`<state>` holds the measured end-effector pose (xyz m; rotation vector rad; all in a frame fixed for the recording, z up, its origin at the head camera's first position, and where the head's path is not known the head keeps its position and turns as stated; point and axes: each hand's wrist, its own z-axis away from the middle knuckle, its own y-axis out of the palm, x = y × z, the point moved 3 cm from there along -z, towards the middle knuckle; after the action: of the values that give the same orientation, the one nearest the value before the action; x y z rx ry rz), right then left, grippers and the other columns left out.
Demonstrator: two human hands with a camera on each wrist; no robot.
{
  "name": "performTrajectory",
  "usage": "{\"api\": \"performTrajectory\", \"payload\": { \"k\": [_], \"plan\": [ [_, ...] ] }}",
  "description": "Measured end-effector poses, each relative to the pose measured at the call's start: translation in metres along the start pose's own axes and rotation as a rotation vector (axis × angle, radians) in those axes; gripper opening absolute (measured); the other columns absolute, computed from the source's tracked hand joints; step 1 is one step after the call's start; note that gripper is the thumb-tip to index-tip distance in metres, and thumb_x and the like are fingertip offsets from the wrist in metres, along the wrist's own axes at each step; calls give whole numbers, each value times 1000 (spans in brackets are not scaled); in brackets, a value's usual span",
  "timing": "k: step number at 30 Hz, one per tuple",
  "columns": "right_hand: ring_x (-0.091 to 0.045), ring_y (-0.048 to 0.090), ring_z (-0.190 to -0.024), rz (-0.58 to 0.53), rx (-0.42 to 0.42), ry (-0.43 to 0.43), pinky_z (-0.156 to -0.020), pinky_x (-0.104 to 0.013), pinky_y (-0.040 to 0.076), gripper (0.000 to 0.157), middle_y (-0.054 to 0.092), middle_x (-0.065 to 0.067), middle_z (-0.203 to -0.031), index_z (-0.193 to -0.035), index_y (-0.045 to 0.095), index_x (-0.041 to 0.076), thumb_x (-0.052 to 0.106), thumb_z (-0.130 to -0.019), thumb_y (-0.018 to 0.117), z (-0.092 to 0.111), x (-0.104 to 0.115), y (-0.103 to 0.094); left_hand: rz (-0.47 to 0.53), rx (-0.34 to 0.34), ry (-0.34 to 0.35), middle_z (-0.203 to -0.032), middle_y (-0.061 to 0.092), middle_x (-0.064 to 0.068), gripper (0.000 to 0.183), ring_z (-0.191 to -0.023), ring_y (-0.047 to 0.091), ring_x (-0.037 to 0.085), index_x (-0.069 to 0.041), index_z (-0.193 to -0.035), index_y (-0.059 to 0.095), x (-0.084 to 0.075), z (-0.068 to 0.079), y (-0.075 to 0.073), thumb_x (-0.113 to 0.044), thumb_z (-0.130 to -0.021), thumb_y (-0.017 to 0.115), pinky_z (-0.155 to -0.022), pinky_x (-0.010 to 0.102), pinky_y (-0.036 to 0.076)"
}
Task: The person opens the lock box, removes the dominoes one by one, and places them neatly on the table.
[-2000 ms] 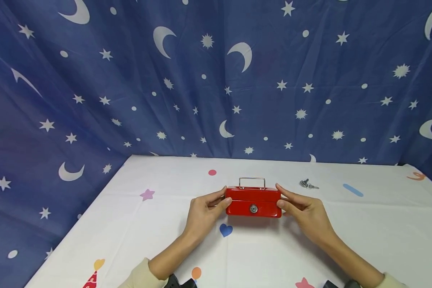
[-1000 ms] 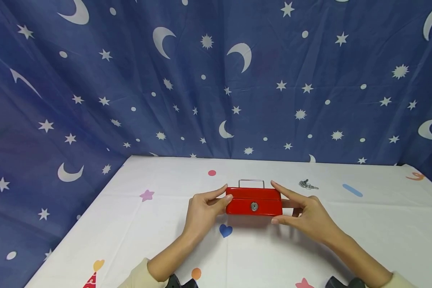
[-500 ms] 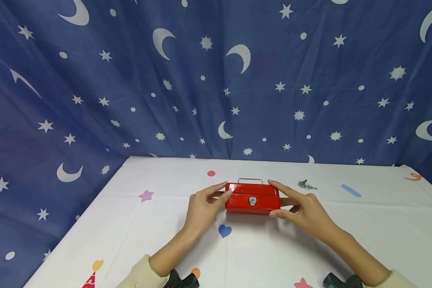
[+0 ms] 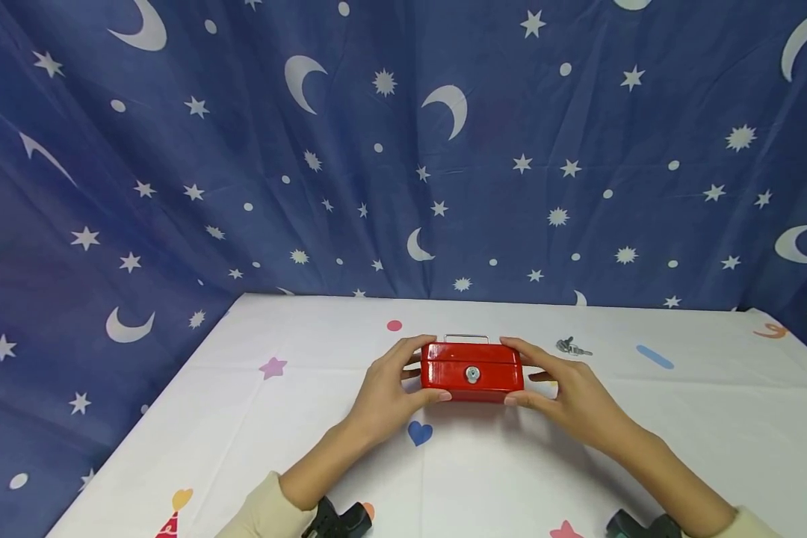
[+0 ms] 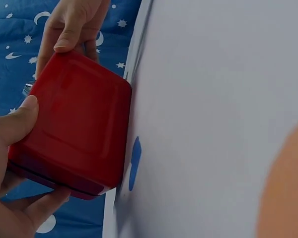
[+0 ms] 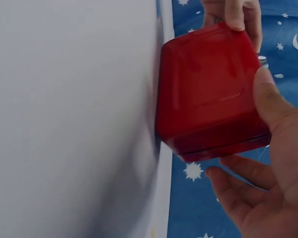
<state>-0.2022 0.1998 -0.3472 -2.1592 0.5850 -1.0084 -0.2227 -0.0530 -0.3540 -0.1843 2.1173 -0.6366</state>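
Observation:
A small red cash box (image 4: 444, 373) is held between both hands, lid down. It has a round silver lock (image 4: 472, 374) in front and a thin wire handle (image 4: 466, 335) on top. My left hand (image 4: 385, 390) grips its left end, thumb at the lower front edge and index finger at the top corner. Likewise, my right hand (image 4: 574, 388) grips the right end. The box tips back, so a strip of its underside shows below the front. In the left wrist view the red underside (image 5: 84, 114) fills much of the left half, with the thumb pressing its edge.
A small bunch of keys (image 4: 573, 346) lies on the white table cover (image 4: 309, 448), behind and right of the box. Printed shapes dot the cover. A dark blue curtain (image 4: 350, 187) with moons and stars hangs behind the table and along its left.
The right thumb, then the left thumb, have shifted from the box's ends to its lower front edge. The box has tipped back, bringing its underside into view. The keys have stayed put.

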Motion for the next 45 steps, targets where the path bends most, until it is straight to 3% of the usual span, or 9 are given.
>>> {"api": "performTrajectory", "payload": {
  "k": [9, 16, 26, 30, 39, 42, 45],
  "plan": [
    [-14, 65, -97, -30, -2, -27, -81, -34, 55, 71, 57, 2, -123, -137, 52, 13, 29, -74, 81, -6, 2, -2, 4, -6, 57, -123, 56, 0, 64, -113, 58, 16, -10, -130, 53, -3, -3, 0, -13, -74, 83, -86, 31, 52],
    [-17, 62, -102, -25, -13, -96, -81, -35, 55, 70, 56, -1, -123, -135, 53, 9, 23, -73, 82, -11, 1, -2, -56, -2, 78, -125, 55, 4, 66, -115, 57, 19, -6, -130, 51, -2, -6, 0, -13, -73, 84, -87, 31, 52],
    [-19, 65, -100, -19, -1, -78, -82, -39, 55, 71, 56, -3, -125, -136, 52, 10, 26, -74, 82, -16, -6, -2, -67, -19, 58, -124, 56, 3, 65, -114, 57, 17, -7, -130, 52, 2, -11, 2, -14, -74, 84, -87, 30, 52],
    [-20, 65, -100, -15, 39, -47, -82, -37, 55, 71, 57, -3, -124, -136, 52, 10, 30, -75, 81, -19, -5, -5, -64, -10, 34, -125, 56, 1, 65, -116, 54, 17, -9, -131, 52, 3, -13, 1, -16, -75, 83, -89, 34, 52],
    [-26, 62, -105, 7, 242, 52, -85, -40, 53, 66, 60, -6, -124, -135, 54, 9, 31, -78, 79, -36, 1, -23, 21, -9, 63, -130, 54, 0, 69, -119, 51, 16, -9, -135, 53, 8, -15, 2, -12, -74, 83, -88, 39, 52],
    [-28, 62, -106, -6, 253, 81, -87, -42, 53, 60, 60, -8, -126, -135, 55, 10, 33, -82, 75, -41, 0, -29, 42, -23, 58, -129, 55, 1, 68, -119, 51, 17, -9, -135, 53, 8, -14, 2, -14, -74, 83, -87, 39, 52],
    [-29, 63, -106, -19, 209, 114, -86, -42, 53, 53, 59, -10, -128, -135, 55, 11, 28, -87, 71, -44, -5, -33, 49, -35, 43, -127, 55, 0, 66, -118, 52, 17, -9, -134, 54, 7, -13, 2, -14, -75, 83, -88, 39, 52]
  ]
}}
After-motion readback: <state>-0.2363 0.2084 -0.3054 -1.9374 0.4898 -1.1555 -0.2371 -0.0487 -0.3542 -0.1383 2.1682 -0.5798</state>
